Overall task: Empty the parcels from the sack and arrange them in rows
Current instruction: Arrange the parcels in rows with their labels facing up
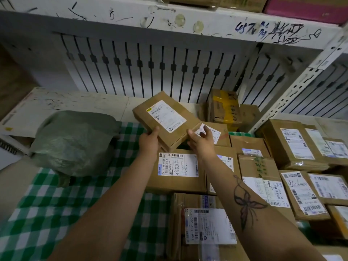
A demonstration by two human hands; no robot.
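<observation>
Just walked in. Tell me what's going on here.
A person is sorting parcels. The left hand grips a tilted brown parcel by its near corner, and the right hand steadies its right edge with straight fingers. It is held above labelled boxes already laid in rows on the right. A green sack sits slumped on the checked cloth to the left.

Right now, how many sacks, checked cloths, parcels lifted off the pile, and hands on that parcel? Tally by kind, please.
Green sack: 1
Green-and-white checked cloth: 1
Held parcel: 1
Hands on it: 2, left hand and right hand
Total: 5
</observation>
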